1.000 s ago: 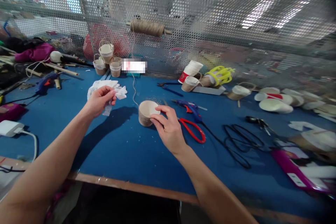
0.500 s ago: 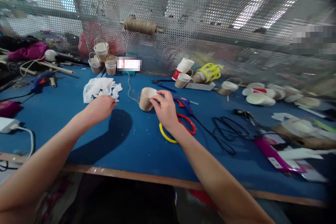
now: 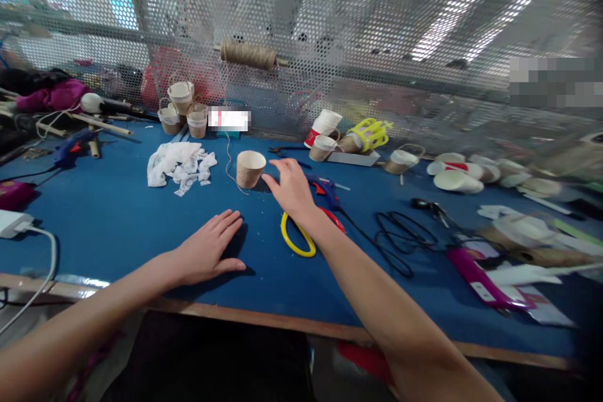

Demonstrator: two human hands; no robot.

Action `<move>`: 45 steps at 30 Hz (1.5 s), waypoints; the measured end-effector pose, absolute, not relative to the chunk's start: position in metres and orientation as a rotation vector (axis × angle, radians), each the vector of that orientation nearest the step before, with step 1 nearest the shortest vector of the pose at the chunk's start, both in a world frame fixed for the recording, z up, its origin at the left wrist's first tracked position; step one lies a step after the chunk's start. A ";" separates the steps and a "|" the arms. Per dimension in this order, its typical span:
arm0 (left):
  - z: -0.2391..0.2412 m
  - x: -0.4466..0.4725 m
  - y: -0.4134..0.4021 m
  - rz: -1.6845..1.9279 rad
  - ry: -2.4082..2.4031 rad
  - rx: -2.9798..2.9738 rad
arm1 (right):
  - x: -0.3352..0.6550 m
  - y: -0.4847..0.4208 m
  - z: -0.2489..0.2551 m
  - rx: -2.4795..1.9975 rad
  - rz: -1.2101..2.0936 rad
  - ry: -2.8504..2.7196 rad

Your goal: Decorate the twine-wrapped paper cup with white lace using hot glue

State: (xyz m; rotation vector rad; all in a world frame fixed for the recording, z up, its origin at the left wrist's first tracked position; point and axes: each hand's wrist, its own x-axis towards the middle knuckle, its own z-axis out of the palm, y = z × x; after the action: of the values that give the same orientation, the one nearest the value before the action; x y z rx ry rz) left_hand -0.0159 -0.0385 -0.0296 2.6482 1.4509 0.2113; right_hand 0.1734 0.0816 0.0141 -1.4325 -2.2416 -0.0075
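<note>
My left hand (image 3: 211, 250) lies flat and open on the blue table (image 3: 117, 220), palm down, holding nothing. My right hand (image 3: 291, 186) hovers open with fingers spread, just right of a twine-wrapped paper cup (image 3: 249, 168) that stands upright on the table, apart from the fingers. A thin twine strand (image 3: 229, 157) runs from the cup up toward the twine spool (image 3: 248, 54) on the mesh wall. A crumpled pile of white paper scraps (image 3: 179, 162) lies left of the cup. Yellow and red scissors (image 3: 301, 235) lie under my right forearm, next to a blue glue gun (image 3: 324, 189).
Finished small cup baskets (image 3: 181, 110) stand at the back left. Paper cups (image 3: 325, 132) and a yellow cage-like item (image 3: 374, 133) sit at the back. More cups (image 3: 456, 173), a black cord (image 3: 400, 235) and a purple item (image 3: 475, 270) lie to the right. A white charger (image 3: 12, 224) sits far left.
My left hand let go of the white paper scraps and came down flat on the table. My right hand released the wrapped cup, which now stands upright a little farther away.
</note>
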 end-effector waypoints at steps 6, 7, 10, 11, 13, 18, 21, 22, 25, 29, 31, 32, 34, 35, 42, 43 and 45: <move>-0.042 -0.048 -0.027 0.265 1.875 2.557 | 0.242 0.040 0.003 -1.823 -0.005 -2.411; -0.045 -0.048 -0.027 0.249 1.896 2.555 | 0.247 0.036 0.001 -1.838 0.000 -2.441; -0.047 -0.040 -0.031 0.149 1.878 2.569 | 0.252 0.032 -0.002 -1.831 0.029 -2.521; -0.046 -0.036 -0.032 0.115 1.863 2.574 | 0.251 0.032 -0.002 -1.823 0.042 -2.541; -0.042 -0.026 -0.033 0.072 1.831 2.586 | 0.251 0.036 -0.001 -1.815 0.064 -2.566; -0.035 0.013 -0.035 0.041 1.636 2.625 | 0.262 0.057 0.001 -1.796 0.105 -2.569; -0.027 0.054 -0.038 0.124 1.344 2.670 | 0.272 0.067 0.003 -1.737 0.157 -2.573; -0.023 0.066 -0.039 0.156 1.152 2.689 | 0.275 0.070 0.004 -1.723 0.178 -2.570; -0.012 0.081 -0.038 0.299 0.979 2.689 | 0.281 0.073 0.010 -1.724 0.235 -2.540; -0.017 0.028 -0.034 0.246 1.575 2.616 | 0.284 0.074 0.018 -1.728 0.293 -2.524; -0.028 -0.007 -0.035 0.155 1.887 2.494 | 0.284 0.074 0.021 -1.721 0.318 -2.526; -0.033 -0.017 -0.036 0.133 1.960 2.458 | 0.284 0.074 0.021 -1.720 0.330 -2.526; -0.038 -0.014 -0.040 0.118 1.969 2.451 | 0.284 0.074 0.022 -1.719 0.353 -2.524; -0.038 0.001 -0.043 0.116 1.909 2.468 | 0.284 0.075 0.022 -1.718 0.364 -2.522; -0.006 0.182 -0.079 0.181 0.345 2.600 | 0.290 0.084 0.021 -1.706 0.435 -2.511; -0.003 0.187 -0.080 0.234 0.293 2.605 | 0.290 0.085 0.021 -1.705 0.442 -2.512; -0.002 0.171 -0.071 0.301 0.421 2.642 | 0.290 0.084 0.022 -1.700 0.452 -2.515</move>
State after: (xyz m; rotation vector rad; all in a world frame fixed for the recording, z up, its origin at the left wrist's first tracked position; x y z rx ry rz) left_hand 0.1708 -0.0710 -0.0022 2.6417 0.4211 0.3013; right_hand 0.2898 0.0843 0.0221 -1.6999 -2.5154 0.4517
